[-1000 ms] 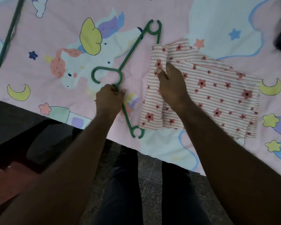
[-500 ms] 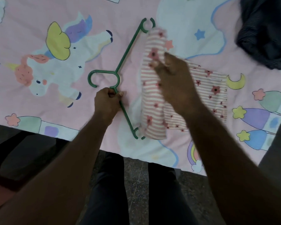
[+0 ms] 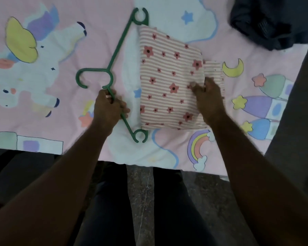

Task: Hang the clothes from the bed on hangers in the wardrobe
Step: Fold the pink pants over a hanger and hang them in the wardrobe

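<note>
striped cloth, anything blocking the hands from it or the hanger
Nothing visible: the right hand pinches the striped cloth at its right edge, the left hand grips the green hanger; the dark garment lies apart.

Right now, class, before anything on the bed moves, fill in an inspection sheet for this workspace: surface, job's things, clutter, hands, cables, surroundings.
Surface: pink cartoon-print bedsheet, spread flat.
Job's things: green hanger lying flat on the sheet; folded striped garment beside it, on its right.
Clutter: dark garment heaped at the far right of the bed.
Hands: left hand grips the hanger just below its hook; right hand pinches a fold at the striped garment's right side.
Cables: nothing seen.
Surroundings: dark speckled floor below the bed edge.
</note>
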Tool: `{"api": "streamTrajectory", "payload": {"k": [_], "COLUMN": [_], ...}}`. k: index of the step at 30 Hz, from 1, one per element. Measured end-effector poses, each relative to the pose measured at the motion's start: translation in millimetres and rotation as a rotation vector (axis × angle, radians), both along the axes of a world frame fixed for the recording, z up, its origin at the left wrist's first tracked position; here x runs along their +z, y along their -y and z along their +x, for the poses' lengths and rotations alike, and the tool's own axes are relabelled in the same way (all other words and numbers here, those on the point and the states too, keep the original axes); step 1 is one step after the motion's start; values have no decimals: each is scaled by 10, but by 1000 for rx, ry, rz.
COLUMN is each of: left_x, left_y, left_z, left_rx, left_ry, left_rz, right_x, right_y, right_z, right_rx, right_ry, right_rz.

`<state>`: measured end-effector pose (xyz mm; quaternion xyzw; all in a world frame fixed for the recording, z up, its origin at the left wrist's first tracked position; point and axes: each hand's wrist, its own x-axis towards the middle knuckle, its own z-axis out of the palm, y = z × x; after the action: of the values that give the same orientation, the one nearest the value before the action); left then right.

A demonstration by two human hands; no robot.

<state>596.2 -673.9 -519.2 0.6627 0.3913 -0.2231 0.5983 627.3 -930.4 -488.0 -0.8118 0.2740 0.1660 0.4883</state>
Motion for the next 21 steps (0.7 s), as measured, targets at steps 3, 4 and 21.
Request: {"api": "streamTrajectory", "payload": {"k": [3,4,21], "left_x": [36,47,102], "left_y": [111,165,370], "left_z": [-24,-43,-366], "left_rx": [-12,-24,-113], "left_ry": [15,15,-58], "left_rz": [-6,-13,-26], "right_x": [122,130,-253], "right_y": [205,293,639], "right_z": [92,85,-262], "right_rx": [33,15,131], "right_ry": [132,141,63], "right_rz": [-170,-179,-465]}}
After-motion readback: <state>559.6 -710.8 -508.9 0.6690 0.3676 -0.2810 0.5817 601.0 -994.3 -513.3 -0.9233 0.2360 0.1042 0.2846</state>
